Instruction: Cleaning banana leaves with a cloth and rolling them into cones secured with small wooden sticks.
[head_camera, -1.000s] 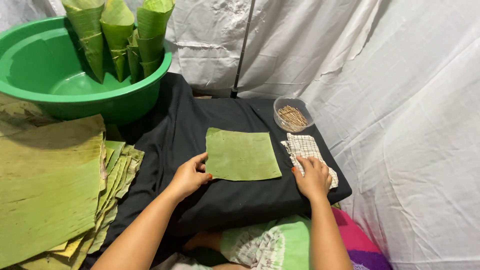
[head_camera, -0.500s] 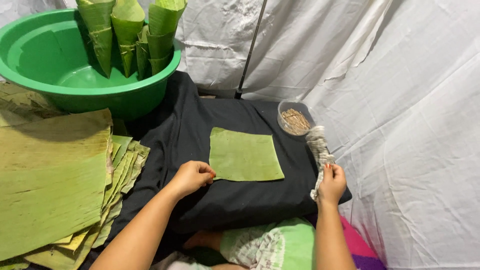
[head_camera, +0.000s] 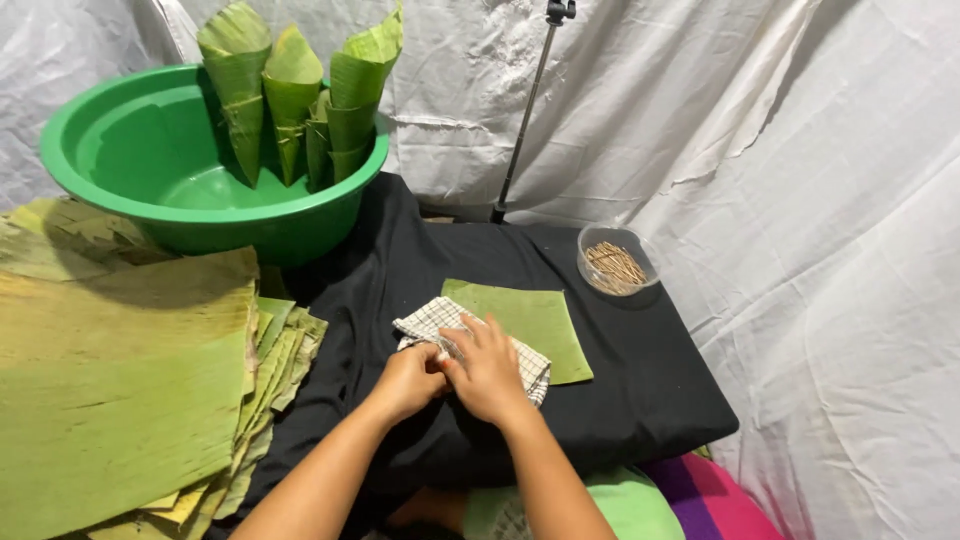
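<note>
A square piece of green leaf (head_camera: 535, 320) lies on a black cloth-covered surface (head_camera: 640, 390). A checked white cloth (head_camera: 430, 318) is spread over the leaf's left part. My right hand (head_camera: 488, 368) presses flat on this cloth, fingers apart. My left hand (head_camera: 408, 378) sits beside it, touching the cloth's near edge with curled fingers. Whether the left hand grips the cloth is unclear.
A green basin (head_camera: 150, 170) at the back left holds several rolled leaf cones (head_camera: 292, 95). Stacked leaf sheets (head_camera: 120, 380) lie at the left. A small clear bowl of thin sticks (head_camera: 614, 264) stands at the right. A dark stand pole (head_camera: 528, 105) rises behind. White sheeting surrounds everything.
My right hand picked the checked cloth up from the right of the leaf, carried it left, and now presses it onto the leaf. My left hand stayed at the leaf's left edge.
</note>
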